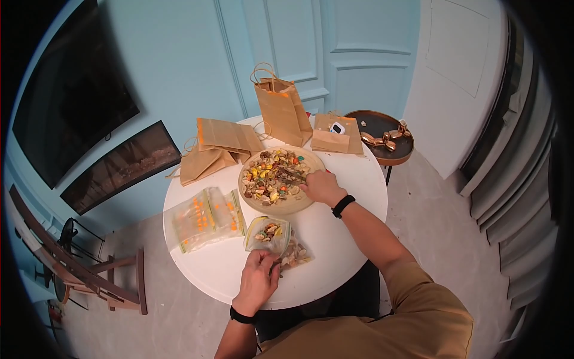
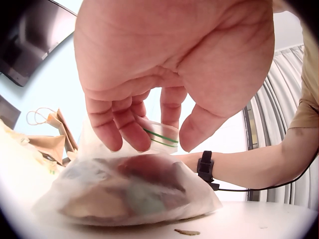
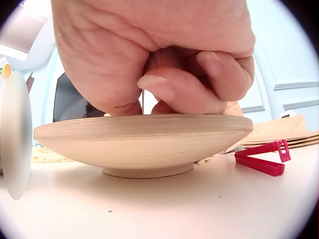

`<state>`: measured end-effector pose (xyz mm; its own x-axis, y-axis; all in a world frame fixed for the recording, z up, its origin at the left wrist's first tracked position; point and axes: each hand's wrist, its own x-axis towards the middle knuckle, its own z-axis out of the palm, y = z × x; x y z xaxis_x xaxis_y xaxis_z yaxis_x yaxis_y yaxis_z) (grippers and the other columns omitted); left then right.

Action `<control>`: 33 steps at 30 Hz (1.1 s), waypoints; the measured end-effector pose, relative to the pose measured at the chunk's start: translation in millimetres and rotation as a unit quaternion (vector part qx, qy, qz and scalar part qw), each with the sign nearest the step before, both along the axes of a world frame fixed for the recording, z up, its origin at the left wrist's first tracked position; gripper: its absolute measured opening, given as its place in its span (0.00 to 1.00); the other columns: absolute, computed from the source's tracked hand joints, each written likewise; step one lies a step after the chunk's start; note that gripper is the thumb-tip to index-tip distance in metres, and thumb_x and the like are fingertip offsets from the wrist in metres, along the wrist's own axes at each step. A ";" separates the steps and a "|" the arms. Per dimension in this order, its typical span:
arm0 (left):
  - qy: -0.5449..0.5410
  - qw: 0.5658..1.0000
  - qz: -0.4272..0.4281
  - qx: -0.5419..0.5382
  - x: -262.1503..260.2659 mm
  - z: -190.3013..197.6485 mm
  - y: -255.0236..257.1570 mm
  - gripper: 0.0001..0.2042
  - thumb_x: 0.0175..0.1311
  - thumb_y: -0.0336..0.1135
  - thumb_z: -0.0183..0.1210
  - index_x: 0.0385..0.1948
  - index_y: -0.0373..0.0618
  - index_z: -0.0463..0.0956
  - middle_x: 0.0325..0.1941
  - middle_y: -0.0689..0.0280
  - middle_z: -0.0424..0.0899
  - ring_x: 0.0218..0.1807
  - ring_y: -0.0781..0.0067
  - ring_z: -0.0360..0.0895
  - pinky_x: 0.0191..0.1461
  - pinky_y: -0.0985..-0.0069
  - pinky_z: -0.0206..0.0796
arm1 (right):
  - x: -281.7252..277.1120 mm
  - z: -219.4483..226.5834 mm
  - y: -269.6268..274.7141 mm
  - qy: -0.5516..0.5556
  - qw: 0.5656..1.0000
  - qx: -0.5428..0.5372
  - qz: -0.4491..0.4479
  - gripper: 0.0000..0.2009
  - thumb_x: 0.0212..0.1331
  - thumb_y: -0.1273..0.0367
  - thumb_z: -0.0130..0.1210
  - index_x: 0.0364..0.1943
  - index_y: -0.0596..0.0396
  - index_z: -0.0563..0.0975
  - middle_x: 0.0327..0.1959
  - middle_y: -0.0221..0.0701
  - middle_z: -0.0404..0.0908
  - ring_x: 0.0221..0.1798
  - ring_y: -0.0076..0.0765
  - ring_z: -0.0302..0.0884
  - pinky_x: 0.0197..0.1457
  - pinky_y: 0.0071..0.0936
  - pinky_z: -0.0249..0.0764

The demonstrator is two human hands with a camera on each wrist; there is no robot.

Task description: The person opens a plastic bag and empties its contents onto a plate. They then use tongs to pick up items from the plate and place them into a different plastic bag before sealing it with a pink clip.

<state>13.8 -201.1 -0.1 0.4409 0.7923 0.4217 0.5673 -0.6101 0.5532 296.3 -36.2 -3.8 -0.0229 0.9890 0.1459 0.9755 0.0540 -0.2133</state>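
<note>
While the left hand (image 1: 258, 281) pinches a crinkly clear bag (image 1: 269, 232) near the table's (image 1: 347, 239) lower edge, the right hand (image 1: 323, 186) curls, grasping tongs (image 1: 291, 175) over the round wooden bowl (image 1: 293, 206).

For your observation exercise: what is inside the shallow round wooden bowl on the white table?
The shallow round wooden bowl holds mixed colourful pieces, mostly tan, with yellow, orange and teal. The right hand covers its right edge, holding a thin tool; pieces beneath the hand and the heap stay hidden.

Left hand (image 1: 258, 281) drawn near the body, fingers (image 2: 130, 130) curled downward in a pinch; right hand (image 1: 321, 187) stretched forward, arm extended, fingers (image 3: 187, 89) bunched tight.
</note>
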 end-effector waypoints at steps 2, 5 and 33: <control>0.001 1.000 0.002 0.006 0.4 -0.6 1.5 0.13 0.52 0.22 0.64 0.42 0.38 0.81 0.43 0.53 0.78 0.45 0.50 0.78 0.47 0.62 0.75 | 0.0 3.4 -1.2 0.006 1.000 -0.010 0.000 0.21 0.64 0.52 0.57 0.35 0.59 0.84 0.34 0.45 0.84 0.42 0.52 0.84 0.46 0.46 0.79; -0.001 1.000 0.007 0.007 0.3 -0.9 2.2 0.13 0.53 0.22 0.64 0.41 0.38 0.80 0.43 0.53 0.77 0.44 0.51 0.79 0.47 0.64 0.75 | 0.8 3.9 -2.4 0.016 1.000 -0.014 0.000 0.20 0.64 0.52 0.57 0.34 0.58 0.84 0.33 0.45 0.84 0.41 0.53 0.84 0.45 0.46 0.79; -0.012 1.000 0.006 0.014 13.2 13.9 47.3 0.13 0.54 0.23 0.63 0.43 0.36 0.79 0.44 0.51 0.75 0.44 0.47 0.77 0.47 0.61 0.74 | 15.1 35.0 -34.4 0.102 0.988 0.086 0.079 0.18 0.64 0.53 0.57 0.30 0.54 0.81 0.25 0.44 0.81 0.33 0.57 0.80 0.38 0.49 0.76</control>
